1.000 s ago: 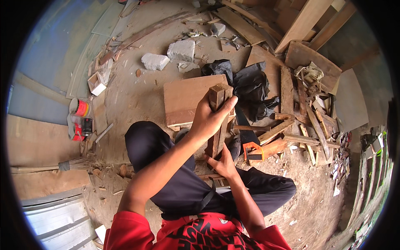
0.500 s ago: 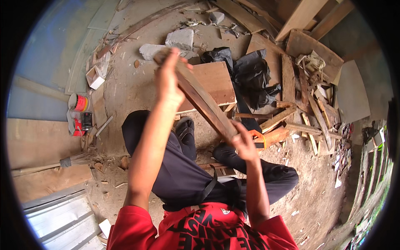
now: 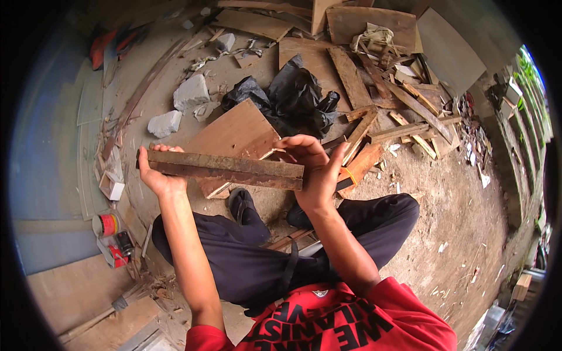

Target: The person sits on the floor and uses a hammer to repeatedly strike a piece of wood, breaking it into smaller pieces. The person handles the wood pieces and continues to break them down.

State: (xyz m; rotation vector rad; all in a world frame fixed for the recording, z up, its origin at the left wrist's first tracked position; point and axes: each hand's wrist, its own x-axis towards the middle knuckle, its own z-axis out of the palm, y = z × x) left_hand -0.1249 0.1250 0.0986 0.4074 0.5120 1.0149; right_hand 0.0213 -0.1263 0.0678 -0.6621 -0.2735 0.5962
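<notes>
A weathered brown wooden bar (image 3: 225,168) lies nearly level in front of me, above my lap. My left hand (image 3: 164,175) is closed round its left end, fingertips showing past the upper edge. At the other end, my right hand (image 3: 316,169) has its fingers stretched and its thumb spread away, with the bar's end against the palm. Behind the bar, a plywood box (image 3: 234,131) sits tilted on the ground, partly covered by the bar. Just beyond my right hand, an orange and black tool handle (image 3: 346,180) lies against a piece of wood.
Black plastic bags (image 3: 298,96) lie behind the box, and pale concrete chunks (image 3: 191,92) to their left. A heap of scrap boards (image 3: 404,117) spreads at the far right. Tins (image 3: 105,225) stand near the left wall. My legs (image 3: 374,225) are folded below the bar.
The bar has swung from a steep slant to nearly level. My left hand has come down and left; my right hand has risen and its fingers have spread. The view has shifted right.
</notes>
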